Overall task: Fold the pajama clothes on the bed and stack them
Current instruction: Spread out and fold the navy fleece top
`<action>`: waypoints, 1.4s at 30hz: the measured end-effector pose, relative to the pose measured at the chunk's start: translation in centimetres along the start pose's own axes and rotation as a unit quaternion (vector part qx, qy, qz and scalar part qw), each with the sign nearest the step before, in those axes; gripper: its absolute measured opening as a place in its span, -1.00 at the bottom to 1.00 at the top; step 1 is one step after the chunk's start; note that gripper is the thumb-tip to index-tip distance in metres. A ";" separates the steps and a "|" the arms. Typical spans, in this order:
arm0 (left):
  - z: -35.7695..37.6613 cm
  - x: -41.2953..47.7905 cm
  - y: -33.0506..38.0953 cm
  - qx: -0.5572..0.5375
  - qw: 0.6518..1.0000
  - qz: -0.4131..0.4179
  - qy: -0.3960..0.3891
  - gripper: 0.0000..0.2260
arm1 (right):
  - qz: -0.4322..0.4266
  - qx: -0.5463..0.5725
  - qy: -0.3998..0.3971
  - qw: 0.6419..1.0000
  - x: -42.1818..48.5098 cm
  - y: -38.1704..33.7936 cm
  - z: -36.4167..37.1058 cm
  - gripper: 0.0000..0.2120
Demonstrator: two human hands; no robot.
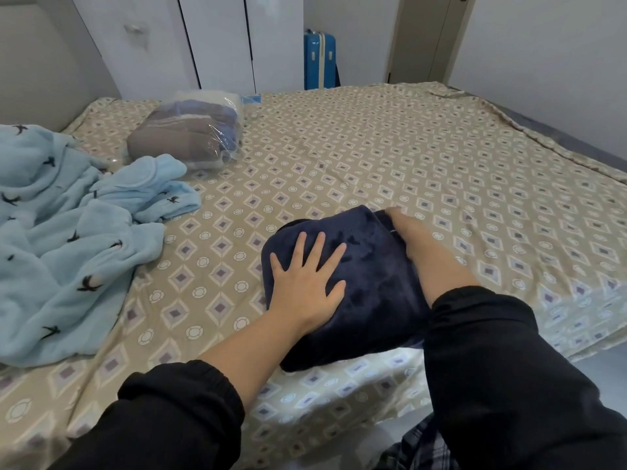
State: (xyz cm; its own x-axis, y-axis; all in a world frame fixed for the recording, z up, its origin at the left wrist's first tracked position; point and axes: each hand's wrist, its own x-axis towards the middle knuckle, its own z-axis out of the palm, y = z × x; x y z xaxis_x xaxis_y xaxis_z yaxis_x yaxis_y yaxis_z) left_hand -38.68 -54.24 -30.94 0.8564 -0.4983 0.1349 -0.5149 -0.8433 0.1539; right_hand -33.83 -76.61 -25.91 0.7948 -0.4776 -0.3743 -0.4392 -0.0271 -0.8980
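A folded dark navy fleece pajama piece (369, 286) lies near the front edge of the bed (407, 157). My left hand (305, 283) presses flat on its left part, fingers spread and straight. My right hand (407, 232) rests along the bundle's far right edge; its fingertips are hidden against the fabric. A light blue fleece pajama with dark bird prints (68, 239) lies crumpled and unfolded at the left side of the bed.
A clear plastic bag of folded clothes (190, 134) sits at the back left of the bed. White wardrobe doors (190, 39) and a blue suitcase (319, 59) stand behind the bed. The bed's right edge drops to a grey floor (576, 144).
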 end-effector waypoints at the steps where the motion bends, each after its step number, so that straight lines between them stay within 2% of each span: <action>1: 0.0 -0.1 -0.1 0.000 1.000 0.004 0.001 -0.44 | -0.030 -0.023 -0.001 0.999 0.3 -0.6 0.1 -0.71; 4: 0.1 0.0 -0.2 -0.002 1.000 0.010 -0.003 -0.43 | -0.133 -0.047 0.063 0.988 1.0 -0.9 -0.1 -0.87; 6: 0.0 0.2 0.0 0.003 1.000 0.014 -0.014 -0.42 | -0.107 -0.111 0.093 0.984 1.8 0.5 -0.9 -0.76; 8: 0.1 0.5 0.3 0.010 1.000 0.016 -0.023 -0.41 | -0.035 -0.212 0.077 0.973 2.3 1.8 -1.5 -0.63; 9: 0.1 0.7 0.3 0.013 0.999 0.015 -0.027 -0.41 | -0.033 -0.231 0.071 0.970 2.4 1.7 -1.5 -0.59; 12: 0.1 1.0 0.4 0.017 0.999 0.012 -0.033 -0.42 | -0.107 -0.182 0.099 0.973 1.2 -1.0 -0.5 -0.54; 15: 0.2 1.1 0.4 0.016 0.999 0.011 -0.032 -0.44 | -0.190 -0.262 0.112 0.939 -1.1 -2.3 1.0 -0.50; 17: 0.1 1.0 0.4 0.013 0.999 0.007 -0.032 -0.43 | -0.173 -0.330 0.091 0.924 -2.5 -1.8 2.4 -0.44; 19: 0.1 1.0 0.4 0.006 0.999 0.006 -0.032 -0.43 | -0.176 -0.367 0.088 0.909 -3.0 -1.0 3.8 -0.47; 23: -0.1 0.8 -0.1 -0.028 0.999 0.016 -0.020 -0.48 | -0.272 -0.361 0.172 0.875 -2.8 0.4 4.3 -0.65; 27: -0.2 0.6 -0.8 -0.083 0.996 0.027 -0.001 -0.52 | -0.242 -0.323 0.184 0.896 -1.6 2.5 3.9 -0.63; 33: 0.8 -0.2 -0.6 -0.065 0.996 -0.053 0.019 -0.41 | -0.237 -0.325 0.205 0.893 -0.7 3.2 4.5 -0.63; 35: 1.0 -0.3 -0.7 -0.062 0.996 -0.058 0.016 -0.41 | -0.235 -0.359 0.221 0.876 -1.1 3.2 4.6 -0.65; 37: 1.1 -0.1 -0.7 -0.061 0.996 -0.062 0.011 -0.41 | -0.249 -0.402 0.251 0.845 -2.1 2.7 4.8 -0.71; 39: 1.0 0.2 -0.9 -0.061 0.996 -0.067 0.007 -0.41 | -0.324 -0.399 0.258 0.818 -3.6 2.4 5.1 -0.70; 41: 0.8 0.1 -1.1 -0.065 0.995 -0.069 0.005 -0.42 | -0.402 -0.398 0.220 0.794 -5.0 2.8 5.4 -0.60; 42: 0.8 0.0 -1.1 -0.069 0.995 -0.067 0.005 -0.42 | -0.405 -0.420 0.182 0.791 -5.5 3.5 5.3 -0.56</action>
State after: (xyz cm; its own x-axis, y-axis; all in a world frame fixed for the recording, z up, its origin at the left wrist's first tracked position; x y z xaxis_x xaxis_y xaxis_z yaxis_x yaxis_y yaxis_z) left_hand -38.08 -53.46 -31.92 0.9176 -0.3810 0.1138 -0.3972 -0.8659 0.3040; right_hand -37.49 -69.46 -28.20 0.8515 -0.2214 0.4753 -0.0921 -0.9556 -0.2800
